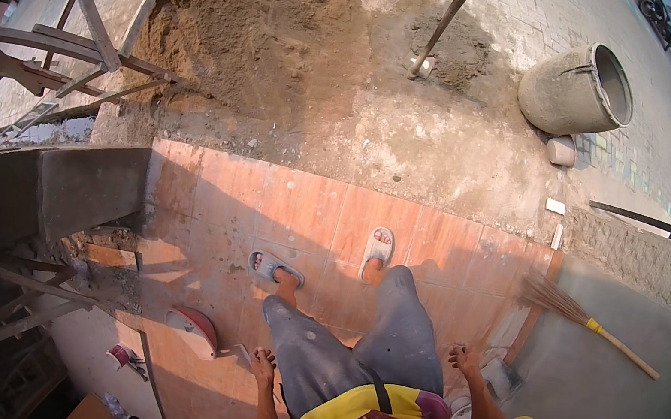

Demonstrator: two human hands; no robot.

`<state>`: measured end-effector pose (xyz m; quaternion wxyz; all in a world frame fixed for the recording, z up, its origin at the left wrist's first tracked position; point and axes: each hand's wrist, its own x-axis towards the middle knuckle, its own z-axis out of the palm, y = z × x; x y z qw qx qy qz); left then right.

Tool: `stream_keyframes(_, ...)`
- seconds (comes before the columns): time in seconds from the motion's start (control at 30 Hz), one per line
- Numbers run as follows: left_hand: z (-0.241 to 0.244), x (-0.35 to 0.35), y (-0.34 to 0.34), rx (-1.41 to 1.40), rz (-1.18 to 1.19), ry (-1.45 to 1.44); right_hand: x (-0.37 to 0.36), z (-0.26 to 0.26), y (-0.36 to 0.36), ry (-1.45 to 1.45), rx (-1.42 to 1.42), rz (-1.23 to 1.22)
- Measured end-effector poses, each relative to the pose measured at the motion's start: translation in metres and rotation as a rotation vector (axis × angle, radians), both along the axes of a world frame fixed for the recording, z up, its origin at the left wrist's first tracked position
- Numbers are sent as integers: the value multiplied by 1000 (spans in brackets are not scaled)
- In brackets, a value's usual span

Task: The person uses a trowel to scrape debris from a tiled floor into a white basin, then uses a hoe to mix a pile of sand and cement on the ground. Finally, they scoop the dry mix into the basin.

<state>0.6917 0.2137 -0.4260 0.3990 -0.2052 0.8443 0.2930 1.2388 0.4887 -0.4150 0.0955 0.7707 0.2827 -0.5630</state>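
Note:
My left hand [263, 366] hangs beside my left thigh with its fingers curled. A slim pale object [243, 350] shows at its fingertips; whether the hand grips it I cannot tell. Nearby on the left, a reddish basin [192, 329] rests on the tiled floor [303, 205]. My right hand [464, 361] is held out beside my right leg, its fingers loosely bent and apart, with nothing visible in it. Closest to it is a grey container-like item [500, 378], partly behind the forearm. Farther right, a stick broom [592, 322] with a yellow band lies against a grey cement surface [612, 407].
Past the tiles are a sand heap [259, 22], a wooden handle [440, 33] standing at wet mortar [463, 53], and a cement-crusted drum [555, 89] with a small tub [561, 151]. Wooden trestles [86, 52] and a low grey wall [91, 189] stand left.

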Motion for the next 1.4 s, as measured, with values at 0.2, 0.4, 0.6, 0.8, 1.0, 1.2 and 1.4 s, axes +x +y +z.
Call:
stream_keyframes(0.2,36,22,12,102,-595,93,-20,8,97,176,273,-182)
stream_keyframes(0.4,65,-3,142,153,-794,-254,-35,33,122,205,260,-317)
stream_keyframes(0.6,6,-128,367,-139,-1132,-30,-54,79,95,96,237,-555)
stream_keyframes(0.8,37,-157,694,535,-759,348,-12,79,164,61,213,-571)
stream_keyframes(1.0,28,-42,887,659,-646,312,54,8,330,152,202,-298)
stream_keyframes(1.2,3,134,952,632,-661,-169,217,-21,610,107,490,-201)
stream_keyframes(1.4,-22,139,973,614,-330,-244,275,64,949,-13,789,-180)
